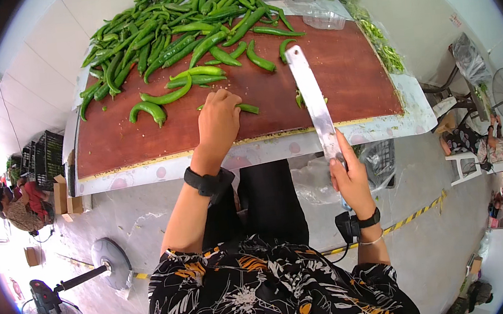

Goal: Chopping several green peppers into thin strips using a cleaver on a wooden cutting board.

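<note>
My left hand (218,115) has its fingers curled over a green chili pepper (248,108) lying near the front middle of a reddish-brown board (366,91). My right hand (348,175) grips a long knife (312,93) by its handle at the board's front edge; the wide metal blade points away from me over the board, right of the pepper. Small green bits lie beside the blade. A few loose peppers (145,111) are just beyond my left hand, below a large pile of green chilies (177,13) spread across the back left.
Clear plastic containers (324,21) and bagged greens (385,50) border the board's back and right. A standing fan (47,304) is at lower left. People sit at left (17,210) and right (492,143), near black crates (49,158) and a white chair (468,172).
</note>
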{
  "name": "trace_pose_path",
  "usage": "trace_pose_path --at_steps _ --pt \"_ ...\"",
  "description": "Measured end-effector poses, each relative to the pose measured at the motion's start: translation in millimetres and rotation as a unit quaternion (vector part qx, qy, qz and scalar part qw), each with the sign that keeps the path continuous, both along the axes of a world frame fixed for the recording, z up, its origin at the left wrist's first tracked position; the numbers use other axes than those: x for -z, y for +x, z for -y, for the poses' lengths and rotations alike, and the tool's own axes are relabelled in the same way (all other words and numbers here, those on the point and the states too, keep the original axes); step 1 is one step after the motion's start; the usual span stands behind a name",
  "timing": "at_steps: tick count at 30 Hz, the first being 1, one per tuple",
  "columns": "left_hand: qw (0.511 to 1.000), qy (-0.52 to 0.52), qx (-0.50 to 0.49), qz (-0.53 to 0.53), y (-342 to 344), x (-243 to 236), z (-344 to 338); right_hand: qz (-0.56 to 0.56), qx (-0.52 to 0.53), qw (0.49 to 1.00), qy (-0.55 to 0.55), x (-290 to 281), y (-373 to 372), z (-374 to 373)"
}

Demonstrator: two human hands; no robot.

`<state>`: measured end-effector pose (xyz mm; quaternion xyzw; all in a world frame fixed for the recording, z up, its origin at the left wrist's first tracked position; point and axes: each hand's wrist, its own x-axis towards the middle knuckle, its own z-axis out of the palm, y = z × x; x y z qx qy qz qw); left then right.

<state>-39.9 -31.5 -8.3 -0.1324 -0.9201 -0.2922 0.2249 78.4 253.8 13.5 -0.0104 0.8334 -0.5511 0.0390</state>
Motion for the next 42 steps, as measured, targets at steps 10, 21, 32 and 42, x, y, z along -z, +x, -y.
trace_pose_path --at_steps 10,21,32,42 --pt "0.998 0.032 0.026 -0.047 15 6 -9 -0.093 -0.137 0.96 0.225 -17 -43 17" --pt "0.995 0.039 0.037 -0.079 20 6 -12 -0.154 -0.232 0.891 0.358 -27 -67 37" --pt "0.996 0.055 0.018 -0.068 21 9 -10 -0.149 -0.258 0.872 0.388 -32 -75 38" --pt "0.996 0.06 0.004 -0.061 23 13 -13 -0.154 -0.252 0.876 0.383 -9 -78 50"
